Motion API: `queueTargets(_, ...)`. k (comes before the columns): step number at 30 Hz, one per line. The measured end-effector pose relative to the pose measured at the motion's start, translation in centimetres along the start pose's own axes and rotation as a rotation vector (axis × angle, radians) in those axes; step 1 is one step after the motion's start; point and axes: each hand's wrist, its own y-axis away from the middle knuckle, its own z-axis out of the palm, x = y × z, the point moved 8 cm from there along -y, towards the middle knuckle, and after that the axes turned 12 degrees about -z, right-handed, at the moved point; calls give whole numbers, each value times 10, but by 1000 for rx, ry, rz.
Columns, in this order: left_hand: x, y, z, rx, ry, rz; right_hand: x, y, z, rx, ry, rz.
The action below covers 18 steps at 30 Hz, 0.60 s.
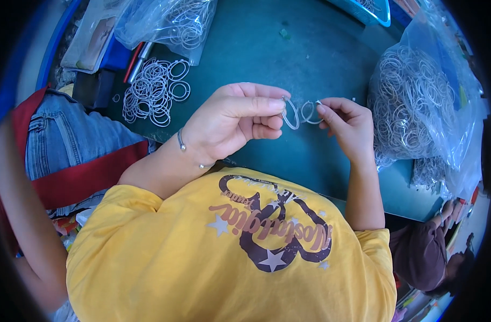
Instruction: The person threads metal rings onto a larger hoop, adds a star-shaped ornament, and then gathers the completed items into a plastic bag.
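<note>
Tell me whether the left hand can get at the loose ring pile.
Probably yes: the loose ring pile lies uncovered on the green table close by, with nothing seen between, though the left hand is pinching a ring.

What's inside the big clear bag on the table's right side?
Thin gray rings show through the clear bag, heaped together. Whatever lies deeper is covered by them and can't be seen.

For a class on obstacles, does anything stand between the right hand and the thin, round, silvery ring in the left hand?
Only another thin, round, silvery ring, pinched by the right hand; nothing else visible intervenes.
</note>
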Motion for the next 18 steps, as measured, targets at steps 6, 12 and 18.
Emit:
queueTargets(6,-1,-1,0,-24,2,-3,-17,-2,4,-88,237,-281)
queueTargets(12,-6,-5,0,-91,103,-67,-15,0,5,-111,-61,-120)
queueTargets(18,-18,-14,-11,-162,307,-175,-18,2,5,-38,-361,-85)
